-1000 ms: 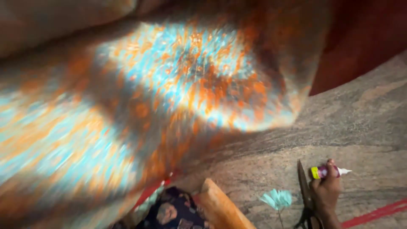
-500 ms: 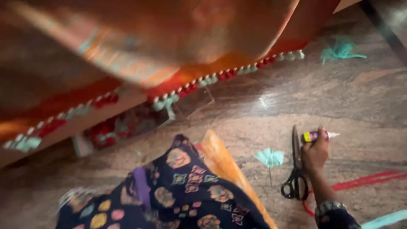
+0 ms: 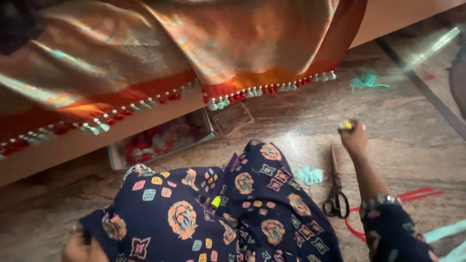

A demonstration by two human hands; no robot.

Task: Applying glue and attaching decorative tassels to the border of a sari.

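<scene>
Right hand (image 3: 353,137): raised just above the stone floor (image 3: 412,145), fingers closed around a small tube with a yellow end (image 3: 345,125); the wrist carries a bracelet (image 3: 382,200) above a dark printed sleeve. Left hand (image 3: 82,248): at the bottom edge of the view, resting at the hem of the dark blue patterned garment (image 3: 218,213) that covers the lap; whether its fingers are curled or spread cannot be told. Scissors (image 3: 336,184): black-handled, lying shut on the floor just below the right hand, blades pointing up toward it. Teal tassel (image 3: 309,174): on the floor between the scissors and the garment. Second teal tassel (image 3: 366,80): farther off, near the cloth's edge. Red thread (image 3: 412,195): trailing across the floor beside the right wrist. Orange and gold silk cloth (image 3: 194,43): draped over a wooden ledge (image 3: 73,145), its border hung with a row of red and pale green tassels (image 3: 252,92). Shallow box of red and pale pieces (image 3: 160,140): on the floor under the ledge. Clear plastic lid (image 3: 233,118): just beside that box.
</scene>
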